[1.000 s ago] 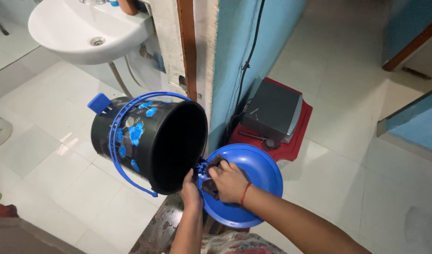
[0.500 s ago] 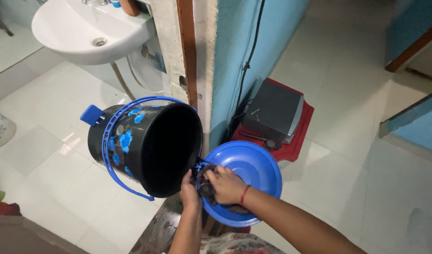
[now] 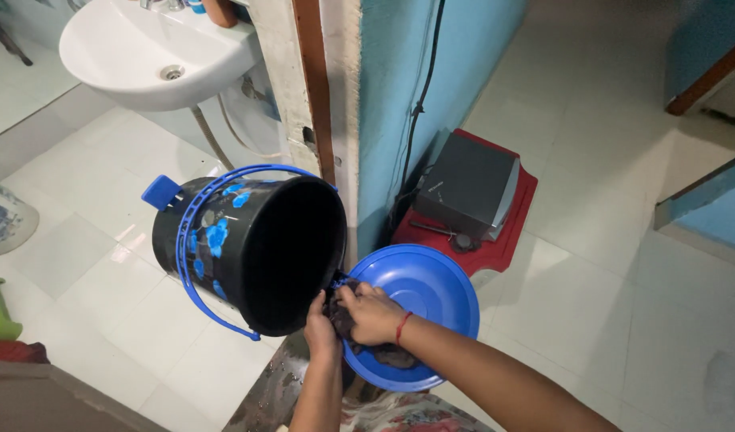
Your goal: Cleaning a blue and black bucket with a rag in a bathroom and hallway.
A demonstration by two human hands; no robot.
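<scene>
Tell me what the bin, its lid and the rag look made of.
Bin: seemingly moulded plastic, glossy black with printed blue flowers.
Lid: likely the same plastic, smooth shiny blue with highlights.
Rag: soft dark cloth, crumpled under the right hand; weave too small to tell.

A home washroom area, shown by the white wall-mounted washbasin (image 3: 135, 56), pale tiled floor (image 3: 583, 264), blue painted wall (image 3: 399, 104) and wooden door frame (image 3: 315, 88)
</scene>
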